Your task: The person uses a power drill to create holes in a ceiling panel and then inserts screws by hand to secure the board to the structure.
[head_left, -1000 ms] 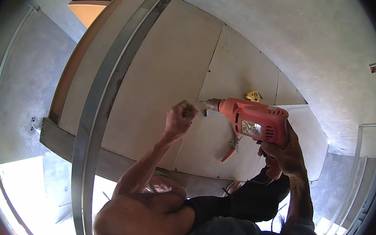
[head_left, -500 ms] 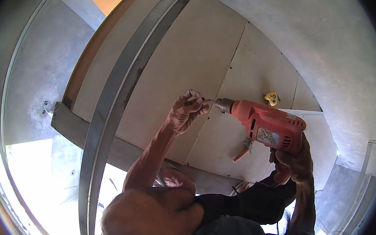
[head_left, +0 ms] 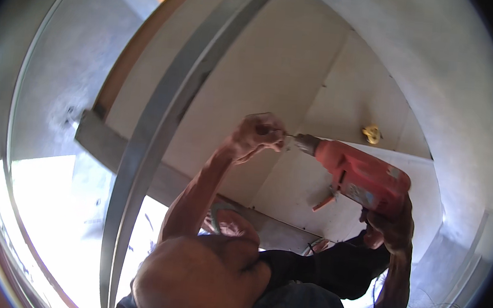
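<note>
A red power drill [head_left: 363,177] is gripped by its handle in my right hand [head_left: 390,228], its body lying nearly level with the nose to the left. A thin bit juts from the grey chuck [head_left: 307,143]. At the bit's tip, my left hand [head_left: 259,135] has its thumb and fingers pinched together; blur hides any small piece between them. Both hands are above a light-coloured board surface [head_left: 265,68]. A red-handled hand tool [head_left: 325,203], partly hidden, rests below the drill body.
A yellow tape measure [head_left: 372,134] lies beyond the drill. A long grey metal channel [head_left: 173,93] runs lengthwise to the left of my left arm. Beneath my arms is my bent bare leg [head_left: 198,283]. A dark grey beam edge [head_left: 286,232] crosses on the near side.
The view has shifted and tilted. The drill appears slightly lower and further right, its nose still level with my left hand. My left fingers remain pinched by the bit's tip.
</note>
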Motion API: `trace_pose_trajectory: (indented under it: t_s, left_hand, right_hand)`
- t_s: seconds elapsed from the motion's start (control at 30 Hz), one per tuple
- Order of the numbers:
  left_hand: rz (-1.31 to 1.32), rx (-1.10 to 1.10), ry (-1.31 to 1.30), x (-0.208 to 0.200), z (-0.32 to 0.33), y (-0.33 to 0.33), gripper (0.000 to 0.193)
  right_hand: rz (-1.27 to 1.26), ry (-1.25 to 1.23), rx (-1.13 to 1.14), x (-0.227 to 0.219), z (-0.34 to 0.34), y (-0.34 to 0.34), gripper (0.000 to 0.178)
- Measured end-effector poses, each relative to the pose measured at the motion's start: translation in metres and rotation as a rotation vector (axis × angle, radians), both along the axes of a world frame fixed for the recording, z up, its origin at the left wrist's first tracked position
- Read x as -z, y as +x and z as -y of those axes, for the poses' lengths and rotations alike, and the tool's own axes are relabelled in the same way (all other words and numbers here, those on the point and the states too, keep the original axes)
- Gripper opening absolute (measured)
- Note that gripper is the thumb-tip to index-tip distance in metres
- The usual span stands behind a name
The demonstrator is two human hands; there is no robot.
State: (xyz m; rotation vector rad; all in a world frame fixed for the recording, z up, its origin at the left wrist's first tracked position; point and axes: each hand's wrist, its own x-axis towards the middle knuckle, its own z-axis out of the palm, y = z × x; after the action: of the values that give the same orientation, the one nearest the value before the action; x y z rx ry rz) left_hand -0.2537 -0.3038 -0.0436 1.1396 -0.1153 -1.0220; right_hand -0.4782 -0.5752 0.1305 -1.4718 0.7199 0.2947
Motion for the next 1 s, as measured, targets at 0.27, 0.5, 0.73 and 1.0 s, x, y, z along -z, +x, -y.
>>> trace_pose_trajectory:
  t_s: [0.27,0.5,0.73,1.0]
  left_hand:
    - [-0.376,-0.170,-0.592,0.001,0.037,-0.025,0.024]
    - [-0.181,0.216,-0.070,0.004,0.013,-0.041,0.045]
    - [1.254,0.203,0.856,0.018,0.006,-0.117,0.100]
    - [1.172,0.433,0.981,0.028,0.005,-0.119,0.126]
  right_hand:
    - [0.109,0.019,0.156,0.013,-0.006,-0.023,0.073]
    - [0.243,0.173,0.210,0.023,-0.006,-0.023,0.072]
    - [0.213,0.021,0.153,0.009,0.010,-0.017,0.072]
    - [-0.035,-0.292,0.072,-0.013,0.005,-0.010,0.067]
